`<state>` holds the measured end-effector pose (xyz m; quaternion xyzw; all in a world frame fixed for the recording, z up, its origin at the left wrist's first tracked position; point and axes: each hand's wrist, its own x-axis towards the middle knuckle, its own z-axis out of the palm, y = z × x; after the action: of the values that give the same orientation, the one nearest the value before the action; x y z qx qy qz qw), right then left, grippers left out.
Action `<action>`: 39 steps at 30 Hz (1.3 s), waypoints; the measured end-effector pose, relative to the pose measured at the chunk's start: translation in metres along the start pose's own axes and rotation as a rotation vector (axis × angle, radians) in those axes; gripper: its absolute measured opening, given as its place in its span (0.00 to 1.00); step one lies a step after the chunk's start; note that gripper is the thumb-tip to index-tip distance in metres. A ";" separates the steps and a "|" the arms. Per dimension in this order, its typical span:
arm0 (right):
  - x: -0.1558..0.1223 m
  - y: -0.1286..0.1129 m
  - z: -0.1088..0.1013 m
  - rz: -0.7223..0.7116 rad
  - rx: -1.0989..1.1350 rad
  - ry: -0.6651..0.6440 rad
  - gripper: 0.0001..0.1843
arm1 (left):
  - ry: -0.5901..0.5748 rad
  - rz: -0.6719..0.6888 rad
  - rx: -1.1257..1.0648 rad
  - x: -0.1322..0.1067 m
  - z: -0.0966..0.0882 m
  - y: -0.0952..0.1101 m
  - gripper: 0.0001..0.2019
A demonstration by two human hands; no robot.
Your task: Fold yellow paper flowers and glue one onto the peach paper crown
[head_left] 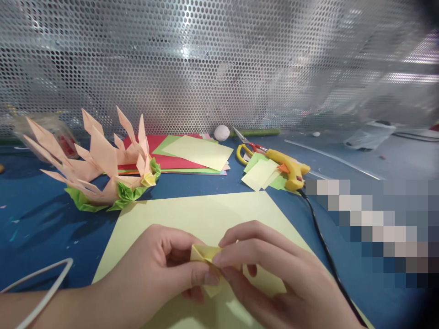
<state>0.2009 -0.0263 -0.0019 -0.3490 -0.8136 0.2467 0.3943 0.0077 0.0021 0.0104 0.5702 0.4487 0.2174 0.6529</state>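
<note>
At the near centre, between the two hands (clock hours read with this item as hub):

Item: folded paper piece (pixel 198 252), yellow. Held above a large pale-yellow sheet (pixel 192 217). Gripped at its 9 o'clock end by the left hand (pixel 168 260), pinched between thumb and fingers; pressed from the 3 o'clock side by the fingertips of the right hand (pixel 274 267). Handling, as judged: very light, thin, crisp along creases, easily crushed; best taken lightly at the folded edges. Orientation: upper fold opened upward, its edge laid roughly 9 to 3; a flap pointed towards 6. The full long axis cannot be told, much being covered by fingers.

Surroundings, near to far: white cord (pixel 50 292), 9 o'clock. Black cord (pixel 317 224), between 2 and 4, attached to a yellow glue gun (pixel 291 171), between 1 and 2. Peach-and-green paper ornament (pixel 103 153), between 10 and 11. Small paper pieces (pixel 256 176), 1 o'clock. Stacked coloured sheets (pixel 202 153), 12. Scissors (pixel 243 137), between 12 and 1. White ball (pixel 222 133), 12. Perforated screen (pixel 219 55), behind all.
</note>
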 end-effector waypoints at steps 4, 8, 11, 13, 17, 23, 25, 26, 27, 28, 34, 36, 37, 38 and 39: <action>0.000 0.003 -0.002 -0.021 -0.026 0.005 0.17 | -0.026 0.004 -0.113 0.001 0.000 0.001 0.06; -0.002 0.004 -0.002 -0.007 -0.043 0.001 0.15 | -0.050 -0.020 -0.179 0.002 -0.001 0.000 0.03; -0.002 0.005 -0.003 0.020 -0.048 -0.034 0.14 | -0.061 -0.003 -0.197 0.003 -0.002 0.000 0.01; -0.002 0.006 -0.004 0.033 -0.052 -0.057 0.14 | -0.063 0.019 -0.210 0.003 -0.003 -0.001 0.02; -0.002 0.005 -0.005 0.017 -0.018 -0.067 0.16 | -0.034 0.040 -0.247 0.004 -0.004 -0.003 0.05; -0.005 0.004 0.005 0.169 0.014 0.128 0.16 | -0.019 0.043 -0.191 0.004 -0.003 -0.007 0.07; -0.004 0.003 0.008 0.249 0.042 0.143 0.16 | 0.003 0.038 -0.138 0.003 -0.003 -0.007 0.08; -0.003 0.002 0.008 0.272 0.051 0.108 0.12 | 0.010 0.028 -0.119 0.003 -0.003 -0.007 0.07; -0.001 0.001 0.007 0.284 0.048 0.062 0.08 | 0.011 0.020 -0.100 0.002 -0.002 -0.006 0.07; 0.001 0.001 0.006 0.292 0.037 0.022 0.03 | 0.014 0.014 -0.085 0.002 -0.002 -0.006 0.07; 0.005 -0.002 0.001 0.303 0.049 0.000 0.08 | 0.058 0.013 -0.059 0.000 0.001 -0.006 0.06; 0.004 -0.003 0.001 0.287 0.066 0.001 0.09 | 0.059 0.012 -0.037 -0.001 0.001 -0.007 0.07; 0.003 -0.003 0.001 0.278 0.072 -0.001 0.09 | 0.059 0.007 -0.034 -0.001 0.001 -0.008 0.07; 0.003 -0.002 0.002 0.268 0.076 -0.005 0.09 | 0.060 -0.002 -0.037 -0.001 0.000 -0.009 0.07; 0.003 -0.002 0.002 0.263 0.079 -0.013 0.09 | 0.062 -0.014 -0.044 -0.001 0.000 -0.009 0.06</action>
<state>0.1972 -0.0259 -0.0001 -0.4354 -0.7530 0.3303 0.3666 0.0051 -0.0010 0.0020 0.5455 0.4677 0.2404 0.6526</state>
